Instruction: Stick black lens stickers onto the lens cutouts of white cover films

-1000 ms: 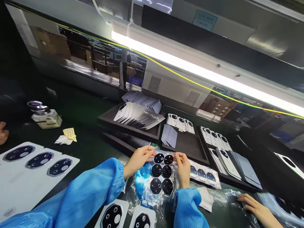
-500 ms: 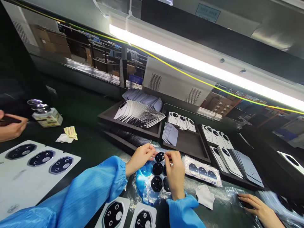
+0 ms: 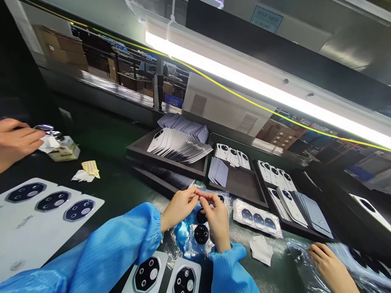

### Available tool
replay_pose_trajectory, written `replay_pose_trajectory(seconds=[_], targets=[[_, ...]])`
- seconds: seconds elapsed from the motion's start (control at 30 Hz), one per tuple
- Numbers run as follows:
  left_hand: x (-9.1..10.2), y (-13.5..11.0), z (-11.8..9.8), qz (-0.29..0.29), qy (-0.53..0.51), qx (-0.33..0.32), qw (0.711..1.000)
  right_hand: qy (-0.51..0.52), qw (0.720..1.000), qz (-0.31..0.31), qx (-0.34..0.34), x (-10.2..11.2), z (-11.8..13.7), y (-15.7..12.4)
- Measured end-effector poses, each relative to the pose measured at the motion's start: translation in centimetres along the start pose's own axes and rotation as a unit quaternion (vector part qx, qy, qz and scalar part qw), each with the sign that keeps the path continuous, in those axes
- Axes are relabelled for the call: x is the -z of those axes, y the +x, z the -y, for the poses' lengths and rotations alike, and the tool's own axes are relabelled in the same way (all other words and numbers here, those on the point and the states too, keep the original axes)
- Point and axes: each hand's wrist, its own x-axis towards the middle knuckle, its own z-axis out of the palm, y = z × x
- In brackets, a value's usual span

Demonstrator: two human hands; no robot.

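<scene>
Centrally, the left hand (image 3: 180,207) and right hand (image 3: 216,217) meet above the far part of a clear plastic sheet (image 3: 195,253) bearing black discs (image 3: 201,234). The fingers converge at their tips; any grip is hidden and cannot be told. Right of the sheet, a wrapped pack (image 3: 253,219) shows 3 discs.

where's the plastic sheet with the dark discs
Low centre in the head view: the plastic sheet is partly hidden by the right hand, with the left hand at its upper left and a white scrap to its right.
</scene>
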Motion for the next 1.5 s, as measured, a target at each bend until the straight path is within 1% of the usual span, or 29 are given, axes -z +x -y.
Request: replay_pose_trajectory(seconds=[0.07,0.1,0.13,0.17,0.2,0.23,0.3,0.37,0.43,0.5,0.6,0.67,0.73,0.8,0.87,0.93,1.0,1.03,1.1,1.13,1.17,1.2,1.3,1.37,1.43,1.5], targets=[[0.0,-0.2,0.0,0.003,0.015,-0.008,1.0,-0.031,0.998,-0.06,-0.005,4.4,-2.6,-0.1],[0.0,-0.3,0.0,0.003,0.021,-0.011,1.0,-0.061,0.991,-0.117,-0.014,6.0,-3.8,-0.1],[0.0,-0.3,0.0,0.004,0.027,-0.014,1.0,-0.125,0.962,-0.24,-0.039,7.2,-5.0,-0.1],[0.0,-0.3,0.0,0.005,0.032,-0.016,0.999,-0.152,0.939,-0.305,-0.053,7.8,-6.0,-0.3],[0.1,-0.3,0.0,0.006,0.037,-0.019,0.999,-0.159,0.924,-0.342,-0.065,8.1,-7.0,-0.5],[0.1,-0.3,0.0,0.008,0.041,-0.021,0.999,-0.142,0.922,-0.353,-0.074,8.1,-7.8,-0.8],[0.0,-0.2,-0.1,0.011,0.047,-0.028,0.998,-0.061,0.948,-0.303,-0.081,7.5,-9.3,-1.8],[0.0,-0.1,-0.1,0.014,0.052,-0.035,0.998,0.044,0.968,-0.231,-0.085,6.9,-10.8,-2.9],[-0.1,0.0,-0.1,0.017,0.063,-0.041,0.997,0.116,0.973,-0.176,-0.094,6.6,-12.3,-3.9],[-0.1,0.1,-0.2,0.018,0.087,-0.045,0.995,0.159,0.973,-0.138,-0.099,6.7,-13.7,-4.7],[0.1,0.3,-0.4,0.017,0.157,-0.048,0.986,0.157,0.975,-0.11,-0.117,7.0,-15.0,-5.0],[0.2,0.3,-0.8,0.02,0.218,-0.051,0.975,0.166,0.971,-0.088,-0.147,7.2,-15.1,-4.7],[0.4,0.4,-1.2,0.034,0.274,-0.058,0.959,0.194,0.963,-0.081,-0.167,7.4,-14.8,-4.2],[0.4,0.5,-1.5,0.055,0.321,-0.066,0.943,0.222,0.957,-0.09,-0.163,7.6,-14.4,-3.8],[0.4,0.7,-1.8,0.074,0.356,-0.073,0.929,0.22,0.956,-0.113,-0.158,7.7,-14.3,-3.9],[0.4,1.0,-2.0,0.087,0.381,-0.078,0.917,0.207,0.954,-0.129,-0.176,7.8,-14.7,-4.5],[0.4,1.3,-2.1,0.096,0.397,-0.081,0.909,0.24,0.943,-0.117,-0.2,7.8,-15.5,-5.3],[0.4,1.4,-2.2,0.099,0.401,-0.083,0.907,0.291,0.93,-0.095,-0.203,7.8,-16.0,-5.8],[0.5,1.7,-2.2,0.1,0.405,-0.085,0.905,0.418,0.888,-0.038,-0.189,7.8,-16.9,-6.6],[0.6,1.9,-2.2,0.099,0.404,-0.085,0.906,0.466,0.866,-0.015,-0.18,7.9,-17.3,-6.9],[0.7,2.0,-2.2,0.098,0.401,-0.085,0.907,0.488,0.855,-0.008,-0.178,7.9,-17.5,-7.0],[0.8,2.1,-2.2,0.096,0.399,-0.085,0.908,0.486,0.854,-0.015,-0.182,7.9,-17.6,-7.1],[1.0,2.4,-2.0,0.095,0.39,-0.085,0.912,0.425,0.878,-0.073,-0.21,7.9,-16.9,-6.8],[1.1,2.5,-1.9,0.095,0.387,-0.085,0.913,0.362,0.902,-0.102,-0.211,7.7,-15.9,-6.5],[1.2,2.5,-1.9,0.095,0.387,-0.084,0.914,0.267,0.937,-0.132,-0.182,7.4,-14.7,-6.1],[1.2,2.5,-2.0,0.096,0.387,-0.081,0.913,0.183,0.96,-0.156,-0.144,7.3,-13.6,-5.7]])
